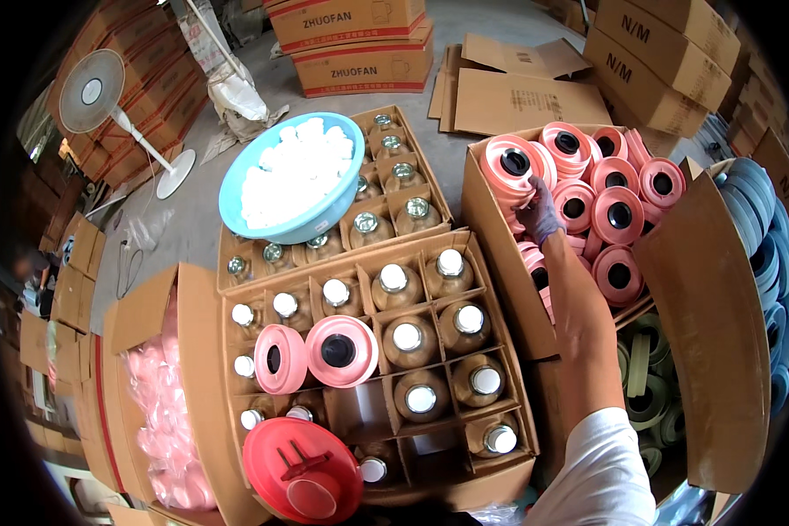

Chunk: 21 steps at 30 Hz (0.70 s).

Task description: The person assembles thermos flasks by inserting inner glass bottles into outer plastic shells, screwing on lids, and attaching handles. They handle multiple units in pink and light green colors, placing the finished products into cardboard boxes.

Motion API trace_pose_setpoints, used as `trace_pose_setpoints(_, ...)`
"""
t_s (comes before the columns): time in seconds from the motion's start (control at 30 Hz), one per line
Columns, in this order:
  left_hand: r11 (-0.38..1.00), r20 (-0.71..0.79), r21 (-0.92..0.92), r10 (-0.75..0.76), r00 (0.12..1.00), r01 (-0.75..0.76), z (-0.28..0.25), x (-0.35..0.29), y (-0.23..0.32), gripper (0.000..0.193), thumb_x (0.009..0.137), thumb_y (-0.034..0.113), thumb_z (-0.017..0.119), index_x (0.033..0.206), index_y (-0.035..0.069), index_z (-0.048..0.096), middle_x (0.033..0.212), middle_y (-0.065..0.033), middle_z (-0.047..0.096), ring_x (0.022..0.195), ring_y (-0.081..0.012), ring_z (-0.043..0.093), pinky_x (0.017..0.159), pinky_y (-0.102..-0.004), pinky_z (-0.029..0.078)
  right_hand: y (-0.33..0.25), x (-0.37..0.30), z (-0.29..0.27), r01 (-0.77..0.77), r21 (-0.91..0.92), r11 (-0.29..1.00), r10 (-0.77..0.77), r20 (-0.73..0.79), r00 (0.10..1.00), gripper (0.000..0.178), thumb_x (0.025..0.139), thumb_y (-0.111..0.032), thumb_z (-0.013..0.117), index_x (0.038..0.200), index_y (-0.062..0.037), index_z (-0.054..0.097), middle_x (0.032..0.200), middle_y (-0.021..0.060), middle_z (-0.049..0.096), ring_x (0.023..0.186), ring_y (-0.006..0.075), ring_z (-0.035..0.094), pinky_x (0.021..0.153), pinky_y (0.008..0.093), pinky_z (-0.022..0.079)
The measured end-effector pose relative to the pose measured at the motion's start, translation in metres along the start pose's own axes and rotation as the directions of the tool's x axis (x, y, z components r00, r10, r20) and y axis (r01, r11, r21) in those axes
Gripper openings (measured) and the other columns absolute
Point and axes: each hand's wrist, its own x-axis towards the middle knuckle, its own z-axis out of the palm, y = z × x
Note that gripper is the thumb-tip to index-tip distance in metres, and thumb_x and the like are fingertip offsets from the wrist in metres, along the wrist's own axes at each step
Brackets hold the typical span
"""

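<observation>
My right hand [542, 213], in a thin purple-grey glove, reaches into a cardboard box of pink plastic parts at the right. Its fingers are closed on the edge of a pink round plastic part [503, 163] with a black centre. Several like it, such as this pink part [617, 216], lie piled around. My left hand is out of view. Two more pink round parts [280, 361] rest on white-capped glass bottles [408, 337] in a divided carton in front of me. A red round plastic piece [272, 456] sits at that carton's near left corner.
Behind stands a second carton of bottles [403, 175] with a blue basin [237, 206] of white pieces on it. A box of wrapped pink items [162, 412] is at the left. Blue rings [767, 263] and green rings [649, 403] lie at the right. A fan [92, 90] stands far left.
</observation>
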Motion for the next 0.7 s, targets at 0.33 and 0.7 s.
trace_pose_setpoints(0.33, 1.0, -0.008, -0.019, 0.01, 1.0, -0.01, 0.006, -0.02, 0.006, 0.036, 0.078, 0.044, 0.067, 0.097, 0.014, 0.063, 0.097, -0.0119, 0.064, 0.08, -0.0326, 0.064, 0.067, -0.0442, 0.051, -0.116, -0.014, 0.017, -0.269, 0.773, 0.574, 0.376, 0.043, 0.926, 0.009, 0.086, -0.023, 0.056, 0.082, -0.0148, 0.055, 0.077, 0.0018, 0.061, 0.063, 0.0159, 0.059, 0.05, 0.0261, 0.051)
trace_pose_setpoints(0.7, 0.98, -0.16, 0.09, 0.192, 0.968, -0.179, 0.039, -0.077, 0.0, 0.041, 0.077, 0.047, 0.069, 0.098, 0.012, 0.06, 0.093, -0.0121, 0.062, 0.074, -0.0311, 0.064, 0.062, -0.0434, 0.052, -0.205, -0.208, 0.086, -0.258, 0.401, 0.879, 0.188, 0.206, 0.96, 0.022, 0.094, -0.021, 0.055, 0.107, -0.0055, 0.063, 0.102, 0.0033, 0.066, 0.091, 0.0124, 0.064, 0.08, 0.029, 0.053)
